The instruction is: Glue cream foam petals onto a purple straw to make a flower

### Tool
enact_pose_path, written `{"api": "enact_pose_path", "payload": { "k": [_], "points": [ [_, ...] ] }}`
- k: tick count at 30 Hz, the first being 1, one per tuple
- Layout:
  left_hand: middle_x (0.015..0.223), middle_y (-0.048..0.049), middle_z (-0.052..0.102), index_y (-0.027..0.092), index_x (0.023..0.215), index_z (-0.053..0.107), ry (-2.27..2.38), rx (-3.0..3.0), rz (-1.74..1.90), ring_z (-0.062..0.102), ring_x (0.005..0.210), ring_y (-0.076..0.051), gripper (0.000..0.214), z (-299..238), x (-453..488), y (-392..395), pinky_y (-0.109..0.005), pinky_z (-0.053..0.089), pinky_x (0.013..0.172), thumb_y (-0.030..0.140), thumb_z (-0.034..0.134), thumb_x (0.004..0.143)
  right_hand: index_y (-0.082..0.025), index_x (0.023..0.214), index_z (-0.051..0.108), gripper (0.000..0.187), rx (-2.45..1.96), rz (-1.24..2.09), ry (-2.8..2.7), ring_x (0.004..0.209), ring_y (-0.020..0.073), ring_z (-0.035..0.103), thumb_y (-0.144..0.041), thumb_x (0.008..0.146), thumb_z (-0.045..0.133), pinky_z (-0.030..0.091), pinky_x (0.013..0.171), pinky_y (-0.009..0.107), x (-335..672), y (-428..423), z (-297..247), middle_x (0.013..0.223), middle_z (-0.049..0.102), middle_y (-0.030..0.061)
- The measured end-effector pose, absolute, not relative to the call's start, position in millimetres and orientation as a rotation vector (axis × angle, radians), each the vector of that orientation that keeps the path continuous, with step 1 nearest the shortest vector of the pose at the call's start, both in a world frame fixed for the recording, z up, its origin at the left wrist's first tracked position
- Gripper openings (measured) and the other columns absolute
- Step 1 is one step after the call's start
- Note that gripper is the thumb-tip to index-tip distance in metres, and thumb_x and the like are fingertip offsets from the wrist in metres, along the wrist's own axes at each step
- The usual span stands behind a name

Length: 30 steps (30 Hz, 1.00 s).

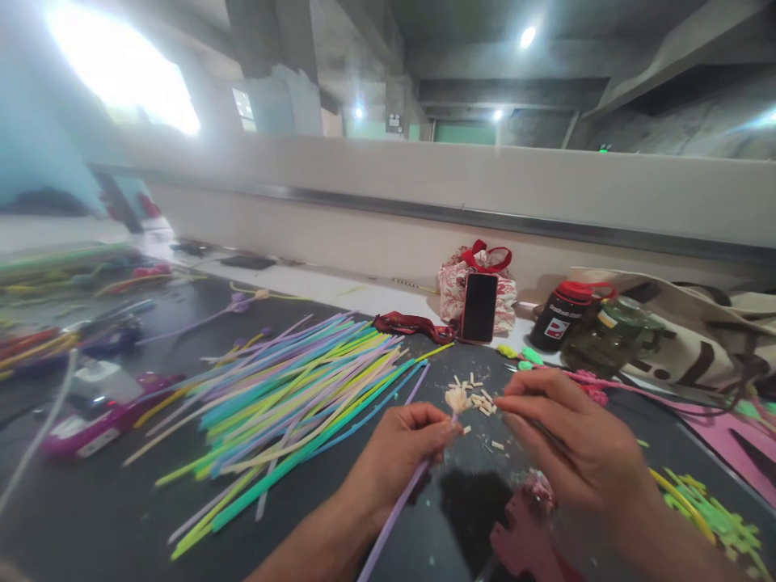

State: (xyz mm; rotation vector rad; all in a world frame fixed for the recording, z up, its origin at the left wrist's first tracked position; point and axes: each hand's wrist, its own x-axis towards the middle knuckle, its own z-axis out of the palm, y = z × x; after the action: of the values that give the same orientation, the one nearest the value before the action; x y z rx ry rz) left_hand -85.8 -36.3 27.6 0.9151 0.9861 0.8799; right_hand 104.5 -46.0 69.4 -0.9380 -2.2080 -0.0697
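My left hand [418,436] pinches a thin lilac stem [397,517] just below a small cream flower head [459,398] at its tip. To the right, my right hand [567,432] is raised with thumb and fingers drawn together beside the flower, apart from it. Whatever is between those fingertips, if anything, is too small to make out. Short cream pieces [483,402] lie scattered on the dark table just behind the flower. Below my right hand is a pink tool [525,529], partly hidden and blurred.
Many long pastel sticks [291,404] spread across the left side. A purple device [115,416] lies beyond them. Behind stand a phone [479,307], a patterned bag [452,283], a black bottle [558,319] and a green jug [618,335]. Green pieces [715,513] lie at right.
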Motion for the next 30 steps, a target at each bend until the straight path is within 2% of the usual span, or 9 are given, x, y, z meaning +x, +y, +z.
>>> {"api": "enact_pose_path", "payload": {
  "k": [5,10,14,16,19,21,25,30],
  "points": [
    [0.046,0.0059,0.045,0.013,0.063,0.060,0.881,0.818,0.904,0.028,0.037,-0.002,0.030,30,-87,-39,-0.019,0.014,0.040,0.039,0.074,0.055,-0.024,0.094,0.058,0.018,-1.067,0.227,-2.148,0.085,0.0153,0.059,-0.015,0.083,0.048,0.048,0.069,0.024,102,-60,56,0.096,0.055,0.0037],
    [0.050,0.0047,0.050,0.012,0.068,0.065,0.882,0.891,0.904,0.026,0.037,-0.001,0.032,32,-89,-41,-0.019,0.011,0.040,0.040,0.074,0.054,-0.021,0.088,0.059,0.015,-1.151,0.554,-2.141,0.080,0.0138,0.057,-0.014,0.082,0.047,0.045,0.068,0.023,93,-64,48,0.090,0.056,0.0029],
    [0.053,0.0023,0.054,0.012,0.068,0.065,0.790,0.910,0.877,0.031,0.039,-0.002,0.030,29,-90,-44,-0.019,0.014,0.041,0.040,0.071,0.059,-0.021,0.081,0.061,0.014,-1.176,0.719,-2.042,0.076,0.0144,0.055,-0.016,0.079,0.048,0.043,0.066,0.023,89,-66,48,0.085,0.057,0.0023],
    [0.052,0.0011,0.055,0.012,0.065,0.063,0.693,0.880,0.861,0.038,0.042,-0.003,0.028,27,-90,-46,-0.018,0.021,0.044,0.039,0.071,0.061,-0.021,0.082,0.062,0.012,-1.227,0.862,-1.938,0.072,0.0143,0.054,-0.019,0.077,0.052,0.042,0.063,0.024,88,-66,47,0.082,0.057,0.0015],
    [0.052,-0.0006,0.056,0.012,0.064,0.061,0.544,0.856,0.851,0.045,0.047,-0.006,0.026,24,-89,-49,-0.018,0.030,0.050,0.037,0.069,0.064,-0.021,0.094,0.060,0.026,-1.213,1.180,-1.710,0.062,0.0126,0.051,-0.024,0.069,0.060,0.040,0.056,0.024,86,-66,44,0.078,0.056,-0.0004],
    [0.050,-0.0003,0.055,0.012,0.066,0.060,0.477,0.857,0.844,0.044,0.045,-0.006,0.025,23,-88,-50,-0.018,0.030,0.049,0.036,0.066,0.067,-0.021,0.100,0.058,0.037,-1.147,1.319,-1.608,0.062,0.0121,0.049,-0.024,0.064,0.063,0.039,0.054,0.023,84,-66,45,0.081,0.057,0.0000],
    [0.045,0.0016,0.049,0.013,0.065,0.057,0.386,0.842,0.796,0.040,0.039,-0.007,0.022,22,-85,-50,-0.019,0.030,0.044,0.034,0.061,0.071,-0.019,0.108,0.055,0.051,-1.170,1.329,-1.614,0.071,0.0151,0.051,-0.019,0.058,0.063,0.041,0.059,0.025,81,-67,58,0.083,0.057,0.0014],
    [0.041,0.0031,0.041,0.014,0.061,0.054,0.299,0.774,0.718,0.037,0.036,-0.007,0.018,22,-85,-49,-0.018,0.029,0.040,0.026,0.053,0.074,-0.025,0.114,0.050,0.063,-1.281,1.047,-1.892,0.073,0.0122,0.049,-0.007,0.054,0.059,0.043,0.063,0.023,85,-67,82,0.102,0.055,0.0001]
  ]
}}
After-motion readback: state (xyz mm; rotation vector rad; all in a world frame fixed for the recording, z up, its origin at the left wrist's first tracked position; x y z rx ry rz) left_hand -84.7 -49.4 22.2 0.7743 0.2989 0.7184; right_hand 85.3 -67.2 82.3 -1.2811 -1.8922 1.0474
